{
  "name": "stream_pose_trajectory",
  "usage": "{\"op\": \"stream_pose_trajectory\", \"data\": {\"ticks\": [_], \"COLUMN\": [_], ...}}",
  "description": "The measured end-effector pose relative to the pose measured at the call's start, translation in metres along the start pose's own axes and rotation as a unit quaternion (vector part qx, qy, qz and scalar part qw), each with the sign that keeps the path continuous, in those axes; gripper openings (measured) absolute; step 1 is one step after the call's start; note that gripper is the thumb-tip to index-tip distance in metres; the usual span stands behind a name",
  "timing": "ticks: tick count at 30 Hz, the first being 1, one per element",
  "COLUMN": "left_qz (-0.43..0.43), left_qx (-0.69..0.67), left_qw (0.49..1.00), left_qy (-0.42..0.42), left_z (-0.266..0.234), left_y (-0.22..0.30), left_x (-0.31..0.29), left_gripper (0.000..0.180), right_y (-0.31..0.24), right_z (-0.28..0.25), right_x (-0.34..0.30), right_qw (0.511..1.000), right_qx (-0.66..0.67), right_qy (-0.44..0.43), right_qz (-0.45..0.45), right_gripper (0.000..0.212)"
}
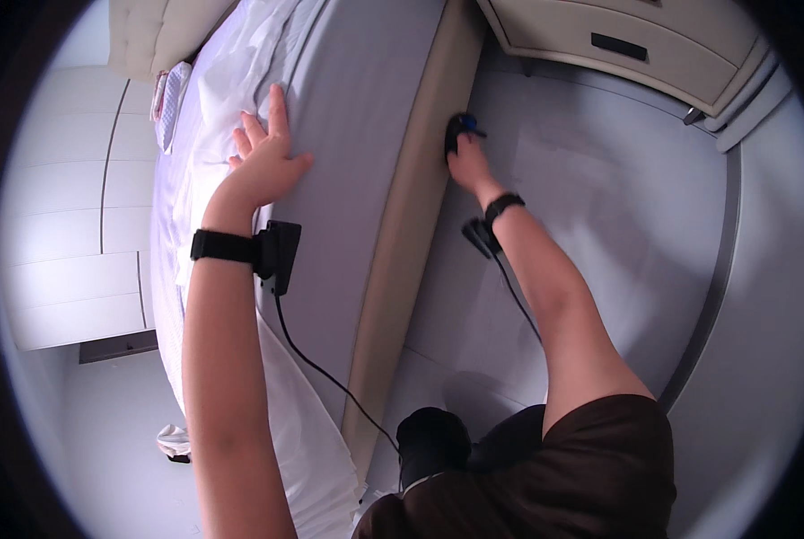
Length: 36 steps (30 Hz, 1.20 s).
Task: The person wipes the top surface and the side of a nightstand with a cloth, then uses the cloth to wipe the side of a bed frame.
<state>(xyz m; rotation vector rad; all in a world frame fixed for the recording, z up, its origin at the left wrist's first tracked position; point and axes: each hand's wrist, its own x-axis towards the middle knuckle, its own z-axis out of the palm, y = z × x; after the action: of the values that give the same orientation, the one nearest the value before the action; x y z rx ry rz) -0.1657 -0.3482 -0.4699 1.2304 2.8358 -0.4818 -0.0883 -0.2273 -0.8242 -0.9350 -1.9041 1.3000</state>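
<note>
My left hand (pixel 265 153) lies flat with fingers spread on the edge of a mattress (pixel 348 135), where a white sheet (pixel 213 108) meets the grey side. My right hand (pixel 466 162) reaches down beside the beige bed frame (pixel 411 242) and is closed around a small dark and blue object (pixel 461 128) near the floor. What that object is cannot be told. Both wrists wear black bands with small black units, and cables run back from them.
A beige nightstand with a dark-handled drawer (pixel 617 45) stands at the upper right. A pale grey floor (pixel 617 225) spreads to the right of the bed. A padded headboard (pixel 155 31) and white wall panels (pixel 70 225) sit at the left. My dark shoe (pixel 432 438) rests by the frame.
</note>
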Motion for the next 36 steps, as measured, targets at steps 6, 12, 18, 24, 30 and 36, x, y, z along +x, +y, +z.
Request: {"op": "stream_pose_trajectory", "data": {"ticks": [6, 12, 18, 24, 30, 36], "left_qz": [-0.022, -0.020, -0.005, -0.001, 0.020, -0.005], "left_qx": [-0.013, -0.046, -0.065, -0.021, -0.059, -0.050], "left_qw": [0.997, 0.994, 0.993, 0.995, 0.992, 0.990], "left_qy": [-0.072, -0.092, -0.103, -0.102, -0.112, -0.130], "left_z": [-0.010, -0.011, -0.013, -0.014, -0.018, -0.019], "left_y": [-0.006, 0.006, 0.005, 0.006, 0.008, 0.000], "left_x": [0.015, 0.022, 0.022, 0.019, 0.021, 0.018], "left_gripper": [0.096, 0.098, 0.102, 0.100, 0.100, 0.100], "right_y": [-0.058, -0.036, 0.040, -0.014, -0.012, -0.041], "right_z": [0.025, -0.012, -0.018, -0.019, -0.036, -0.058], "right_x": [-0.077, 0.067, 0.118, 0.054, 0.156, 0.208], "right_qw": [0.995, 0.993, 0.990, 0.988, 0.971, 0.961], "right_qx": [0.028, -0.034, 0.118, 0.142, 0.165, 0.271], "right_qy": [0.041, 0.058, 0.015, -0.054, 0.034, -0.024], "right_qz": [-0.088, -0.097, 0.072, -0.021, -0.168, 0.051], "right_gripper": [0.036, 0.035, 0.036, 0.042, 0.057, 0.055]}}
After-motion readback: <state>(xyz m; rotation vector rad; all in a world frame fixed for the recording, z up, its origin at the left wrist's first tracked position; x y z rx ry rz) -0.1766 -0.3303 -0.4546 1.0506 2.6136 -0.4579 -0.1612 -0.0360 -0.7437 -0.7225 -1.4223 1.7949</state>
